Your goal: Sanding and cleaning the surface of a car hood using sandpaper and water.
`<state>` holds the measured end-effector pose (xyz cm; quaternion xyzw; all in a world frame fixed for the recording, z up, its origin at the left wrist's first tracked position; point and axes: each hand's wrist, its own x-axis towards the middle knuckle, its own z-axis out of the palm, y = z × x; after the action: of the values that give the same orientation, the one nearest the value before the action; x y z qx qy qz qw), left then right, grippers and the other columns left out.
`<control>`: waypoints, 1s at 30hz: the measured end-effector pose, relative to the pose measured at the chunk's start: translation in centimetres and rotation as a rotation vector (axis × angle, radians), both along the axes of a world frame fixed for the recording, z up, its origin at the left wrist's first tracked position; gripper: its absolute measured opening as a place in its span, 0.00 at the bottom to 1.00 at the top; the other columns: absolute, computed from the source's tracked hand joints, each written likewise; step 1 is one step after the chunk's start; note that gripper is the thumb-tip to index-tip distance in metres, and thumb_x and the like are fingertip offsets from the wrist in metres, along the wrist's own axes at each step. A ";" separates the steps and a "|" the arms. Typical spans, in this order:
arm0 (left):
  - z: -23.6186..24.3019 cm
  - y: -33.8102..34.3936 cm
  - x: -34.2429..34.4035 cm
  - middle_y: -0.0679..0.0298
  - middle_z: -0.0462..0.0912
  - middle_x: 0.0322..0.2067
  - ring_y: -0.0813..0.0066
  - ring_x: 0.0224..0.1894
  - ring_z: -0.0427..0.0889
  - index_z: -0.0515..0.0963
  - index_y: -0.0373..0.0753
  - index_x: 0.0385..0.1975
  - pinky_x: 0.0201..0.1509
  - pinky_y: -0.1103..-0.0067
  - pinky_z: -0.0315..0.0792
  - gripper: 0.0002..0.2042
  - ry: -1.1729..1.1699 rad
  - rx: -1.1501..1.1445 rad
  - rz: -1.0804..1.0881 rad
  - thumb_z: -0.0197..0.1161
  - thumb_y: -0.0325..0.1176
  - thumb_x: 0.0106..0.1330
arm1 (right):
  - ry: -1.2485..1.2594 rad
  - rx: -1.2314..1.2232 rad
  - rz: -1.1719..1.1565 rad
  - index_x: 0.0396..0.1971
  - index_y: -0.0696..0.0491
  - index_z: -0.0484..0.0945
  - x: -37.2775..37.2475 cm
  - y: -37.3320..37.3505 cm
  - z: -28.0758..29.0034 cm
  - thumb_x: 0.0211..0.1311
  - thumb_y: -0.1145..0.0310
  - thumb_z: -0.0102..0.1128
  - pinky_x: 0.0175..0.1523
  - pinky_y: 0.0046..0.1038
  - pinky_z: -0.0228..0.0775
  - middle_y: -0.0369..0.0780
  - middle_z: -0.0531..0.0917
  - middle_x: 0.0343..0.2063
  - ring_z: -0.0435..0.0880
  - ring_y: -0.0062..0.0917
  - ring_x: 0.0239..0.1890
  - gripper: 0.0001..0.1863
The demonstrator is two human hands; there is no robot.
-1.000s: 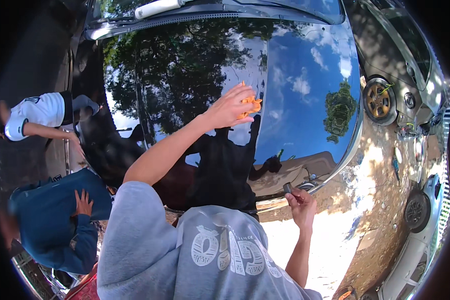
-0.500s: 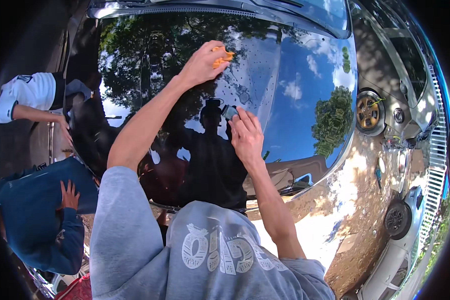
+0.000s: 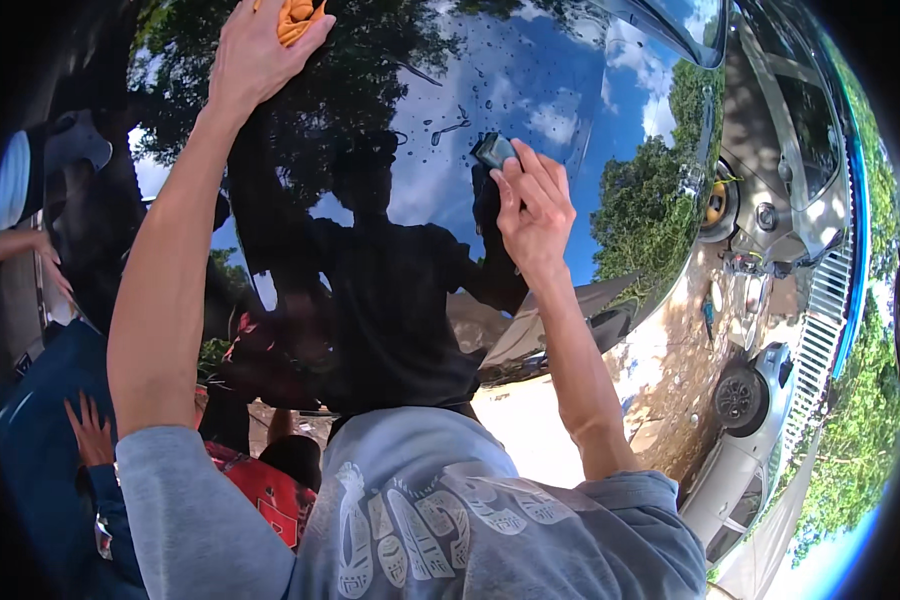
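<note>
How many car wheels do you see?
2, both on the right: a gold-centred wheel, partly hidden by the shiny dark hood, and, lower down, a black wheel on the silver car. More may be hidden.

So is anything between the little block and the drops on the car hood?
Nothing visible. The right hand holds the little block near the drops; the orange cloth in the left hand is farther up and left.
</note>
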<state>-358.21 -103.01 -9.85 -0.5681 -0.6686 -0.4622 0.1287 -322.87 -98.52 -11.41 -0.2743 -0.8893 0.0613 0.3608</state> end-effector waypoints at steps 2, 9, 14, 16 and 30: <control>0.6 -0.2 0.3 0.48 0.78 0.45 0.47 0.48 0.79 0.75 0.33 0.48 0.55 0.64 0.74 0.22 -0.010 -0.024 0.012 0.72 0.35 0.57 | -0.021 0.003 -0.089 0.33 0.58 0.87 -1.8 3.9 0.2 0.55 0.77 0.70 0.48 0.35 0.79 0.46 0.88 0.43 0.86 0.40 0.44 0.06; 1.1 -0.7 0.5 0.49 0.79 0.44 0.48 0.46 0.79 0.75 0.33 0.47 0.52 0.65 0.75 0.21 -0.033 -0.030 -0.001 0.72 0.34 0.57 | 0.073 0.018 -0.161 0.31 0.57 0.86 -3.0 4.4 1.4 0.58 0.70 0.69 0.45 0.35 0.79 0.47 0.88 0.43 0.86 0.40 0.42 0.06; 1.3 -0.5 0.6 0.49 0.79 0.44 0.48 0.46 0.79 0.76 0.33 0.46 0.51 0.65 0.75 0.20 -0.022 -0.001 0.010 0.72 0.33 0.57 | -0.024 -0.109 -0.189 0.31 0.60 0.86 2.6 -8.3 -0.8 0.55 0.80 0.70 0.48 0.35 0.78 0.49 0.87 0.44 0.84 0.41 0.43 0.04; 1.4 -0.4 0.8 0.49 0.79 0.43 0.47 0.46 0.79 0.76 0.33 0.46 0.51 0.65 0.75 0.19 -0.018 -0.024 0.015 0.71 0.33 0.57 | -0.041 -0.104 -0.230 0.31 0.60 0.86 1.8 -6.0 -0.5 0.55 0.80 0.69 0.49 0.36 0.77 0.50 0.87 0.44 0.83 0.42 0.43 0.04; 1.4 -0.7 0.7 0.50 0.79 0.41 0.47 0.45 0.79 0.77 0.35 0.44 0.50 0.63 0.75 0.18 0.023 -0.011 0.029 0.71 0.35 0.57 | -0.095 -0.059 -0.243 0.41 0.52 0.89 -3.0 1.1 2.8 0.56 0.77 0.65 0.47 0.35 0.77 0.47 0.87 0.43 0.83 0.41 0.42 0.13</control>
<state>-357.54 -103.69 -8.40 -0.5644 -0.6778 -0.4500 0.1399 -325.87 -97.39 -8.60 -0.3932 -0.8634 0.0304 0.3147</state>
